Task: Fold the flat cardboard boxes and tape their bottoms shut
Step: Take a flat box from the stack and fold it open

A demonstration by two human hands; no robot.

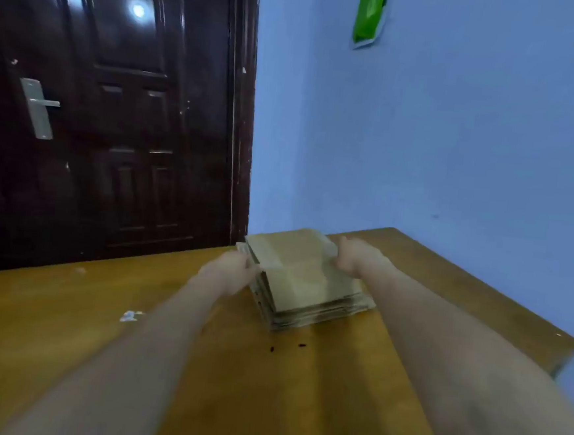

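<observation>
Cardboard boxes, still flat, lie in one stack on the wooden table, toward its far right part, at about one o'clock from the middle of the tabletop. The sheets are too blurred and too tightly layered to count; the near edge shows many thin layers. The top sheet carries a pale strip across it, which looks like tape.

Two bare hands reach the stack, one on each side. The left hand is at the stack's nine o'clock edge with its fingers curled against the upper sheets; the right hand is at the two o'clock edge, fingers likewise curled round the top sheets. Motion blur hides how many sheets each hand holds. Both forearms stretch from the bottom of the view to the stack.

On the table, one small white scrap lies at nine o'clock from the stack, well apart, and two dark specks sit near its six o'clock edge. Behind the table stand one dark door with one metal handle at eleven o'clock, and a blue wall with one green packet hanging at twelve o'clock.
</observation>
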